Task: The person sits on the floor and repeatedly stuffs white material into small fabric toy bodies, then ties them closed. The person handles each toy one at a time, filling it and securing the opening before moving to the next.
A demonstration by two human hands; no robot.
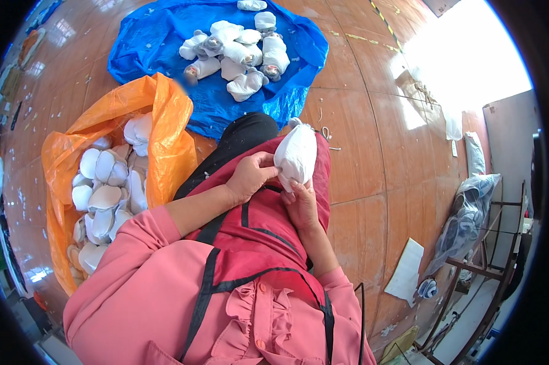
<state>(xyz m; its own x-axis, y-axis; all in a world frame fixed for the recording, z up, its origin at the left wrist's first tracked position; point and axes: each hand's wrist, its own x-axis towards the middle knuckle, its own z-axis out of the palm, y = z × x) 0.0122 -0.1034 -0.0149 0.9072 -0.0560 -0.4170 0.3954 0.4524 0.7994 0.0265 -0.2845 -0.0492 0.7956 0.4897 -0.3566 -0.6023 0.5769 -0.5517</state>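
Over my lap, I hold a white stuffed cloth bundle (297, 152) upright, rounded and lightly creased, with a small greyish tip at its far end. My left hand (252, 176) pinches its near left side, thumb and fingers pressed together on the cloth. From below, my right hand (301, 204) grips the narrower near end between thumb and fingers. Left of my lap, an orange woven plastic sack (171, 121) gapes around many white and cream padded cloth pieces (107, 167). Beyond my knees, similar white bundles (245, 85), some with grey ends, are heaped on a blue tarp (146, 48).
A red apron (250, 243) with black edging covers my lap. At right stand a rusty metal rack (487, 267) and a clear plastic bag of dark things (469, 207). A white sheet (404, 272) lies on the brown tiled floor (353, 152), with scraps scattered about.
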